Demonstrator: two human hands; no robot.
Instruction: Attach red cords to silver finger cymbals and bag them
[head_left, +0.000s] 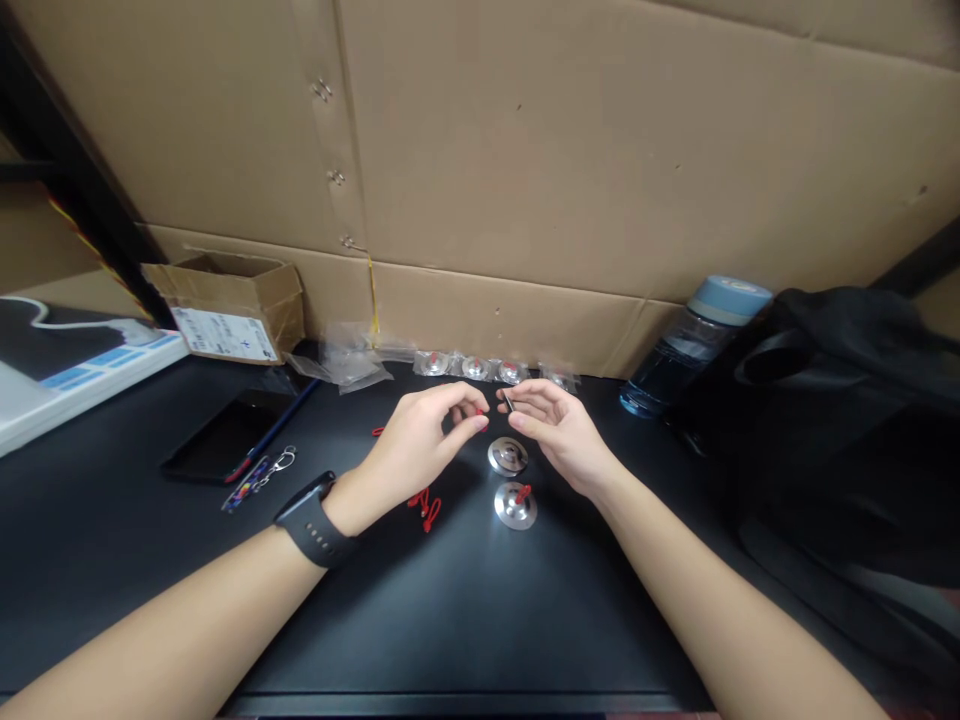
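Observation:
My left hand (pixel 425 437) and my right hand (pixel 553 427) meet above the dark table, fingertips almost touching. The left hand's fingers are pinched on a red cord (pixel 480 412). Pinched in the right hand is a small dark metal piece (pixel 508 401). Just below the hands lie two round silver discs: one (pixel 508 456) bare, and a nearer one (pixel 515 505) with a red cord through its centre. Loose red cords (pixel 426 508) lie by my left wrist, which wears a black watch (pixel 313 521).
Several bagged silver discs (pixel 474 368) line the cardboard wall. An open cardboard box (pixel 229 305), empty plastic bags (pixel 346 362), a phone (pixel 223 437), a pen and a key ring (pixel 259 473) sit at left. A blue-lidded bottle (pixel 694 345) and a black bag (pixel 840 420) stand at right.

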